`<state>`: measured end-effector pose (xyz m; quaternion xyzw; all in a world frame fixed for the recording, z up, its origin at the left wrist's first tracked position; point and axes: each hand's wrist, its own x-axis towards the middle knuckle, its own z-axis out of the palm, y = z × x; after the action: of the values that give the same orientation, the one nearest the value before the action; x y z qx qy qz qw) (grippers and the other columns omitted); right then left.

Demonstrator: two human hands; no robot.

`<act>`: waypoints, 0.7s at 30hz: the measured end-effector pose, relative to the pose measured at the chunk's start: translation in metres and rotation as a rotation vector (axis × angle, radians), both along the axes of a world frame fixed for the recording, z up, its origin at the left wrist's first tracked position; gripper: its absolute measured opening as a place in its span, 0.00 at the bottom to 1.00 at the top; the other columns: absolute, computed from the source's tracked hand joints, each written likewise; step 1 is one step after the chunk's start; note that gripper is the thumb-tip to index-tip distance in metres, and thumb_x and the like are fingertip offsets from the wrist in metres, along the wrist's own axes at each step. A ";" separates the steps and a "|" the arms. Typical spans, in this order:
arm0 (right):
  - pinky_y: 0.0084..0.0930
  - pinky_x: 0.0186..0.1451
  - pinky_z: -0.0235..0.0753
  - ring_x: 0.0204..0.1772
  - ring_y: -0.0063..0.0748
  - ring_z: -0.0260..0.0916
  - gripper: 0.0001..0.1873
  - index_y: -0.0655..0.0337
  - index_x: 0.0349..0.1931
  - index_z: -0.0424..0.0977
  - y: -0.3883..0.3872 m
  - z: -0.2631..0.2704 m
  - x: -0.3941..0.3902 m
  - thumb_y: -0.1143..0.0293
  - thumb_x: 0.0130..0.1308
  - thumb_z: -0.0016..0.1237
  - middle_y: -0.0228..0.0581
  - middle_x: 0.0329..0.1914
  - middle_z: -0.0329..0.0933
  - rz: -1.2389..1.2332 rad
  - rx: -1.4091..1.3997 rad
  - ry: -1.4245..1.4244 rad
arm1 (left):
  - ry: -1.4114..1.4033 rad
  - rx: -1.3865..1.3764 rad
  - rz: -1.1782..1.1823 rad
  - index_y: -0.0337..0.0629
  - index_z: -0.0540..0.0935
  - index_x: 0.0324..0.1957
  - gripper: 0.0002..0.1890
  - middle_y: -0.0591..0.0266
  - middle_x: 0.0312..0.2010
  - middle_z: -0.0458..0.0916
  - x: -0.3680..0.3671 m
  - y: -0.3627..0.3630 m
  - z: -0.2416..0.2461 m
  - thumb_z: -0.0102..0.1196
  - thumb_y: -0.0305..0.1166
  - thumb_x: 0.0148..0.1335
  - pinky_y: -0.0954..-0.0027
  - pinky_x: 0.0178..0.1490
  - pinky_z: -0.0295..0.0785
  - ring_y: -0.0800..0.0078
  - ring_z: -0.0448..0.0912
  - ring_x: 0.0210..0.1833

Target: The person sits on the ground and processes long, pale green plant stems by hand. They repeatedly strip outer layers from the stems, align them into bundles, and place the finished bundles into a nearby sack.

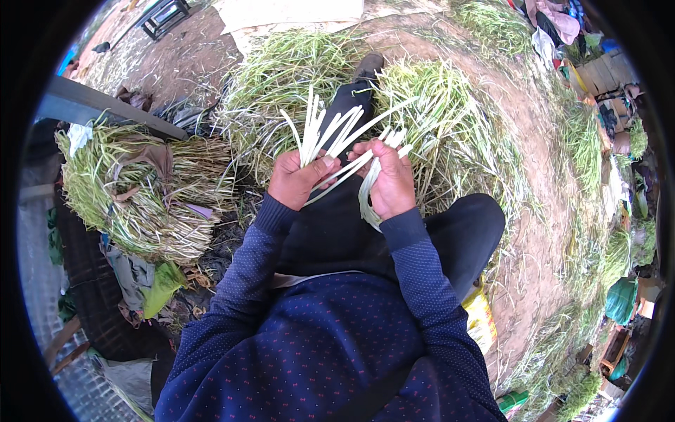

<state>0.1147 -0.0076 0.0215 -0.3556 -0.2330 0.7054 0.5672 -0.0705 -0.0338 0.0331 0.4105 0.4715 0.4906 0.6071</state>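
My left hand (302,174) is closed around several pale green-white plant stalks (312,129) that fan out above my thumb. Close by on the right, my right hand (389,176) grips another bunch of pale stalks (370,192), whose lengths curve down past the palm towards my wrist. A few stalks stretch between the two hands. Both hands are above my dark trousers. One heap of long green stalks (453,121) lies beyond my right hand, and another heap (285,68) lies beyond my left. Some fingers of the right hand are partly hidden by stalks.
A large tied bundle of stalks (195,211) lies at left, below a grey beam (113,108). A pale sheet (290,13) and a dark stool-like frame (163,18) are at the top. Scattered stalks, cloths and a green bag (621,300) line the right side. A yellow sack (480,319) touches my right side.
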 end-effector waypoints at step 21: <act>0.25 0.27 0.64 0.25 0.24 0.65 0.10 0.58 0.37 0.73 0.032 0.027 0.016 0.62 0.73 0.54 0.28 0.26 0.66 -0.065 0.006 0.050 | 0.104 -0.112 -0.001 0.35 0.86 0.45 0.11 0.59 0.32 0.87 -0.028 -0.001 0.006 0.59 0.34 0.71 0.79 0.29 0.75 0.80 0.81 0.26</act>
<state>0.1303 0.0242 0.0484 -0.3435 -0.2091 0.6945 0.5967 -0.0980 -0.0349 0.0392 0.4012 0.5289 0.4411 0.6039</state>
